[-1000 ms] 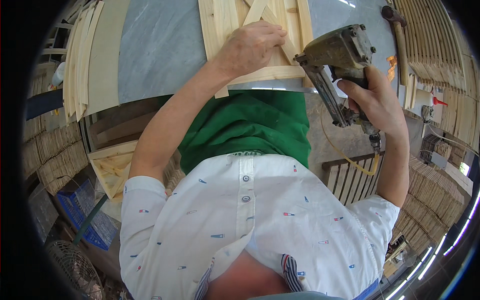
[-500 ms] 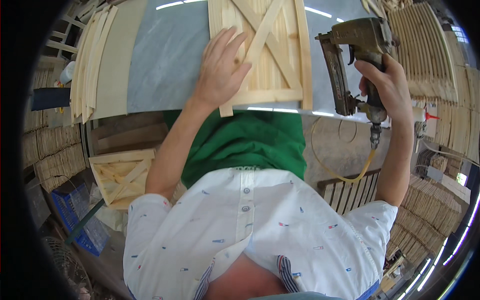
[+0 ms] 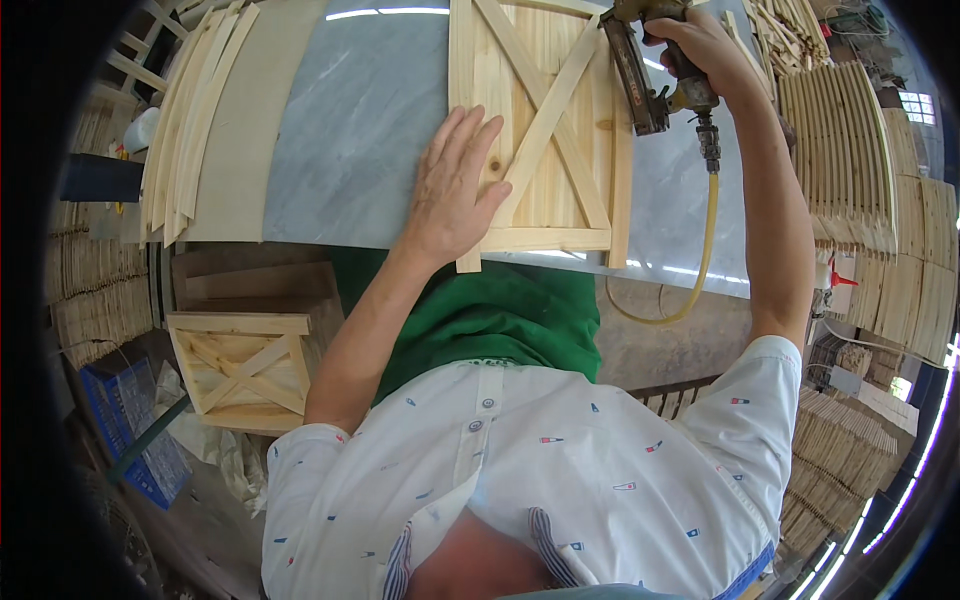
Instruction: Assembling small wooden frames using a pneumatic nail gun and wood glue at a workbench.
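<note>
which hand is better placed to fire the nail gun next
Right hand, probably: it grips the nail gun, front end over the wooden panel. Left hand lies open on the panel's left edge.

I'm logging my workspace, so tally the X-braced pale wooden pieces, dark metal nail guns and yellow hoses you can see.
X-braced pale wooden pieces: 2, tabletop panel and lower-left frame
Dark metal nail gun: 1
Yellow hose: 1
Total: 4

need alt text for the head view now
A person's right hand holds a nail gun over the right side of a wooden panel with crossed slats; the left hand rests on the panel's left edge. The panel lies on a grey table.
</note>
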{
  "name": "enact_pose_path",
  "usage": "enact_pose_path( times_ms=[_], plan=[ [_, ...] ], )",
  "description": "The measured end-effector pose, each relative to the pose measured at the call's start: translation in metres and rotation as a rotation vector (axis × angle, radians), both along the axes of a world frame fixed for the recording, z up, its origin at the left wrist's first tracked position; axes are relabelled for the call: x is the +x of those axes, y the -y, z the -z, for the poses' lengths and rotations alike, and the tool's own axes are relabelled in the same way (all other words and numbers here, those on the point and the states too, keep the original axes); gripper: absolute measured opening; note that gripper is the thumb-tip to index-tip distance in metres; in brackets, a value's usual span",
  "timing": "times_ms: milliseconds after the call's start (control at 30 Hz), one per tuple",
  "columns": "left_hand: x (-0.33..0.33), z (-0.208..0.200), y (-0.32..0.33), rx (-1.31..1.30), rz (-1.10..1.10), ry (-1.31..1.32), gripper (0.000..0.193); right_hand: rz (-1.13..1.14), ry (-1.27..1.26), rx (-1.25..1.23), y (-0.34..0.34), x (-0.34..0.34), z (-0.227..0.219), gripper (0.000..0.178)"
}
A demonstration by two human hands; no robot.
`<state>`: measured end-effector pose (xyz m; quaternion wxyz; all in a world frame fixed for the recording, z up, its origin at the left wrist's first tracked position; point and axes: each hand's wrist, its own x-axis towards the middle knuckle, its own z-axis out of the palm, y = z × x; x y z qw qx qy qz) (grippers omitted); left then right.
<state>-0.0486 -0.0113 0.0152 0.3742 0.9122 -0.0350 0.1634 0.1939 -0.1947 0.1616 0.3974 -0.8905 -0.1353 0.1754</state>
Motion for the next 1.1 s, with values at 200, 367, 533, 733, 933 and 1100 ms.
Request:
enact_pose_path(
  times_ms=[200,367,533,733,933,1100],
  plan=[
    [0.005,-0.001,0.0,0.001,-0.014,-0.017,0.066,-0.005,0.052,0.034,0.001,-0.002,0.008,0.016],
    [0.002,0.003,-0.001,0.009,-0.028,0.008,0.065,-0.122,0.032,-0.07,0.024,-0.042,0.009,0.027],
    [0.004,0.007,0.0,0.019,-0.027,0.036,0.065,-0.12,-0.037,-0.097,0.015,-0.085,0.014,0.024],
    [0.007,0.009,-0.001,0.019,-0.021,0.05,0.063,-0.202,0.049,-0.058,0.017,-0.103,0.013,0.022],
    [0.005,0.015,-0.005,-0.017,0.004,0.112,0.056,-0.271,-0.112,-0.086,0.026,-0.172,0.002,0.021],
    [0.006,0.013,-0.003,0.004,0.016,0.129,0.057,-0.27,-0.179,-0.12,0.016,-0.202,0.0,0.021]
  ],
)
